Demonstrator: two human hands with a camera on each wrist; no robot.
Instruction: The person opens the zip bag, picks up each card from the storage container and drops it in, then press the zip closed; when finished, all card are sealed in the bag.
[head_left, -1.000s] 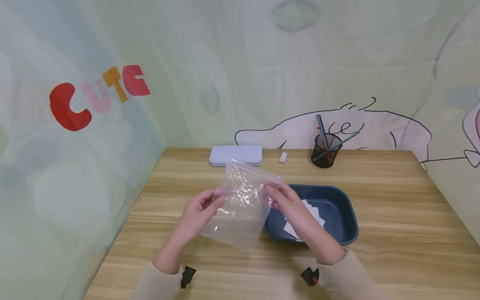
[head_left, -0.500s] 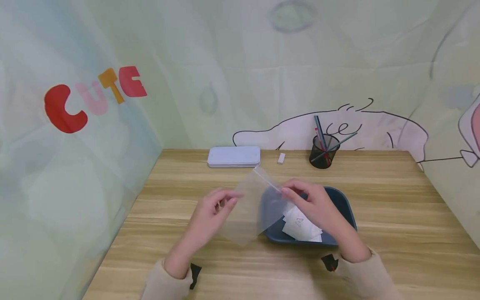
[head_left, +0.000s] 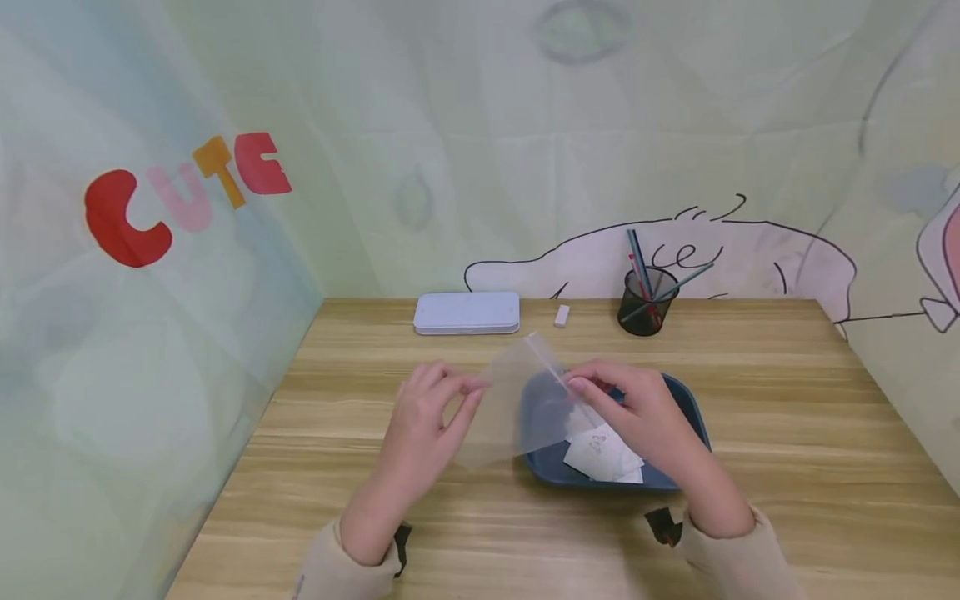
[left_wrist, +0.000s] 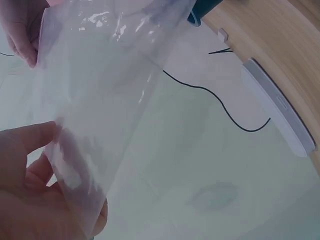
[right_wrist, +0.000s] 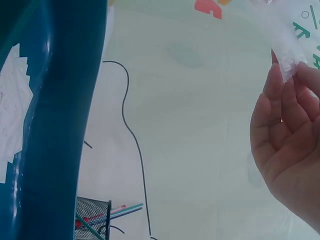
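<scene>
A clear zip bag (head_left: 510,408) hangs between both hands above the table, tilted, its zip strip running down to the right hand. My left hand (head_left: 431,417) pinches its left side between thumb and fingers; the left wrist view shows the film (left_wrist: 100,90) stretching up from that left hand (left_wrist: 30,185). At the zip edge, my right hand (head_left: 637,408) pinches the bag between thumb and forefinger; in the right wrist view that hand (right_wrist: 290,130) holds a gathered edge. Behind the bag and right hand stands a dark blue bin (head_left: 693,408) with white paper pieces (head_left: 603,454) inside.
Along the back of the wooden table (head_left: 787,400) stand a pale pencil case (head_left: 467,312), a white eraser (head_left: 562,316) and a black mesh pen cup (head_left: 647,304) with several pencils. A printed curtain (head_left: 450,150) borders the table at the back and left.
The right hand has moved right along the bag to its zip edge. The left hand has shifted slightly right, and the bag has turned, its crinkled glare gone and more paper showing.
</scene>
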